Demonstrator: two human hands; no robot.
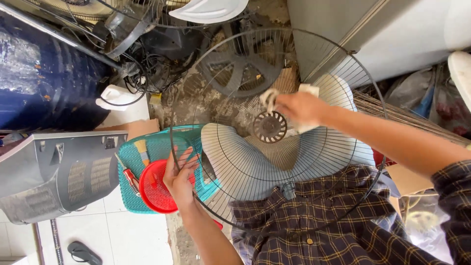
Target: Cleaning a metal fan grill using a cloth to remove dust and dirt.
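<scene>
Head view: left hand fingers pinch fan guard rim; right hand presses cloth, fingers closed, near hub. Wiping step; next likely needs guard turned.

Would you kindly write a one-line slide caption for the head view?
Left hand grips the wire fan guard rim; right hand presses a white cloth near its hub.

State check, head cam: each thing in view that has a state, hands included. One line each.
Fan guard: off the fan, held up by its rim.
Left hand: gripping the guard's rim.
Right hand: closed on a white cloth, pressed to the guard's wires.
Teal basket: on the floor, holding a red bowl, screwdriver and brush.
</scene>
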